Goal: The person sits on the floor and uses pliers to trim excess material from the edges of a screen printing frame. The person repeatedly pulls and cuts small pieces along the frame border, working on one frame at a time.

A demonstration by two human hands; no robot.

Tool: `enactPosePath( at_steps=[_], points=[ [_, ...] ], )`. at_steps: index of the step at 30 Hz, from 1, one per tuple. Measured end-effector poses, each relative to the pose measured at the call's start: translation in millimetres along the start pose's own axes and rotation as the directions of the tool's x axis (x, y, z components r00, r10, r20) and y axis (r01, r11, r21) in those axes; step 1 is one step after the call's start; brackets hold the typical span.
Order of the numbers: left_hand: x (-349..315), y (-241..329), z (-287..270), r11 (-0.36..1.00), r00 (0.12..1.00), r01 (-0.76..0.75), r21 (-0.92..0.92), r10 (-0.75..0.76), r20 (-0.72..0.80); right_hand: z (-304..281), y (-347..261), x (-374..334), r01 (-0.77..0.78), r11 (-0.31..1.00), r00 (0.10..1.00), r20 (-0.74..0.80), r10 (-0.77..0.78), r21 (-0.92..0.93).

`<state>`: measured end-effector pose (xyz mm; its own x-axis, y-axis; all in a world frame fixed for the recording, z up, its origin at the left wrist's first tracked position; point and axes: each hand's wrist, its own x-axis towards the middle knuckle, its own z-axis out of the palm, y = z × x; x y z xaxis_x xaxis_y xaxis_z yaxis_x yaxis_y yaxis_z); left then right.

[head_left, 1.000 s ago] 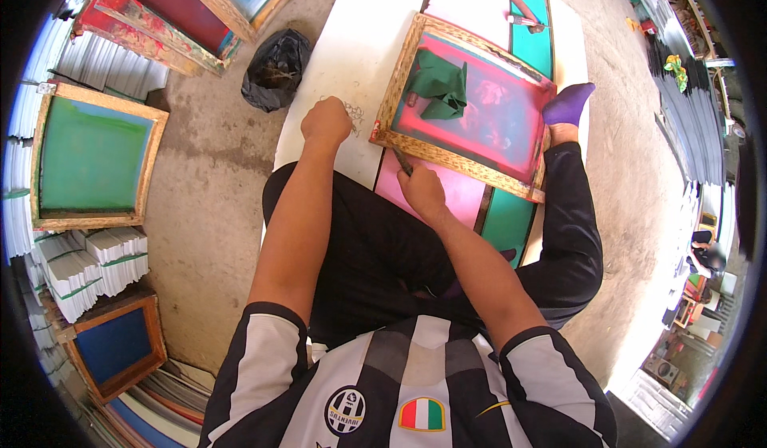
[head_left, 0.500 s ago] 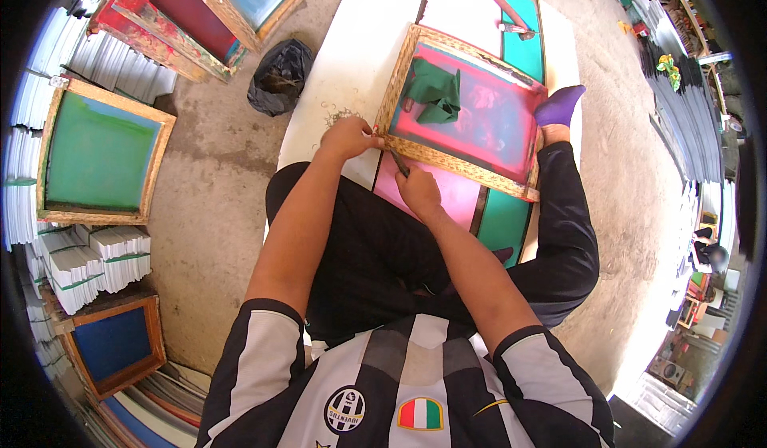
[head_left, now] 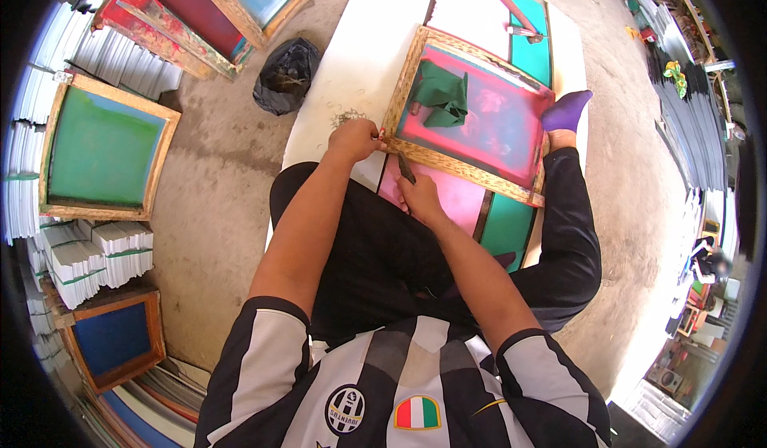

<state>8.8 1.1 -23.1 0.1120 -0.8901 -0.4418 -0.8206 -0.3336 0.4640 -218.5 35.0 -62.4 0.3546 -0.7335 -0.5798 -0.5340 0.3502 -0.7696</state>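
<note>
A wooden printing-screen frame (head_left: 465, 170) with pink and blue stained mesh lies tilted on the bench, one end by my purple-socked foot (head_left: 566, 110). Closed at its near left corner is my left hand (head_left: 354, 139), thumb and fingers pinching the wood there; any small thing between them is hidden. My right hand (head_left: 421, 197) grips a slim dark tool (head_left: 406, 168), its tip by the frame's near rail. I cannot make out the tool's exact kind. A crumpled dark green cloth (head_left: 442, 96) rests on the mesh, partly over a small brownish object (head_left: 415, 108).
A hammer (head_left: 515, 12) lies at the bench's far end on a green panel (head_left: 530, 4). Pink sheeting (head_left: 451, 178) shows below the frame. On the floor to the left are a black plastic bag (head_left: 285, 76), a green screen (head_left: 104, 148) and bundled white stacks (head_left: 120, 248).
My right hand has drawn slightly nearer to me, and the dark tool has turned a little. My left hand stays at the frame's corner. The whole view has shifted slightly.
</note>
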Motion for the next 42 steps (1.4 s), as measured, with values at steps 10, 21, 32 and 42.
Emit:
enactPosePath(
  at_steps=[10, 21, 32, 42],
  points=[
    [-1, 6, -2, 0.989, 0.999, -0.041, 0.143, 0.037, 0.031, 9, -7, -11, -0.004, 1.0, 0.996, -0.084, 0.005, 0.017],
    [-21, 26, -15, 0.968, 0.976, -0.188, 0.168, 0.203, -0.076, -29, -15, -56, -0.027, 1.0, 1.0, 0.0, 0.027, -0.001],
    [-24, 21, -9, 0.861, 0.895, -0.428, 0.275, 0.447, -0.006, -37, -31, -19, -0.141, 0.985, 0.928, 0.362, 0.095, 0.104],
    [-10, -6, -19, 0.984, 0.973, -0.176, 0.04, 0.18, -0.147, -67, -49, 15, -0.427, 0.904, 0.795, 0.481, 0.369, 0.012]
  ],
)
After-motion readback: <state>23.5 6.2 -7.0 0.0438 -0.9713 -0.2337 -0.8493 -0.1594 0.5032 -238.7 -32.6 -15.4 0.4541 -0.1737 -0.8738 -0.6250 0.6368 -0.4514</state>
